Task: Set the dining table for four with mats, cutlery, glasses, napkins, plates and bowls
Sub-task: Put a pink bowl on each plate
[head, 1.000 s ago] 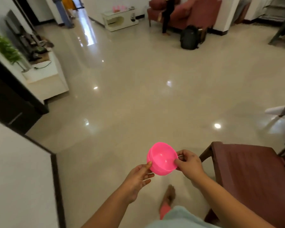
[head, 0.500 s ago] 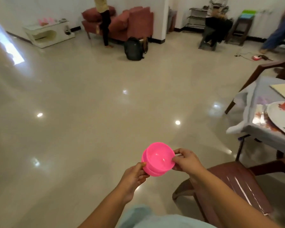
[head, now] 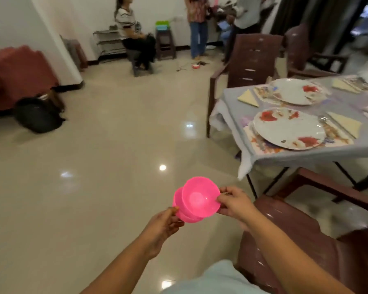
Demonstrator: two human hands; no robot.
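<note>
Head-worn view, forward and down; hands (head: 200, 215) near

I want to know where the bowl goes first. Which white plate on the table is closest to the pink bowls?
The plate at the table's near edge, beside the folded napkin. It sits closest to the pink bowls; the other full plate lies farther back.

Table (head: 306, 158) with mats (head: 261, 143), plates (head: 288, 128), napkins (head: 344, 124)

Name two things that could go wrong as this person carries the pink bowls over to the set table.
1. The right hand pinches only the top pink bowl's rim, and the left hand grips the lower bowls. The stack is splaying, so one may slip onto the hard floor.
2. A brown chair stands between the person and the table; they could bump it.
</note>
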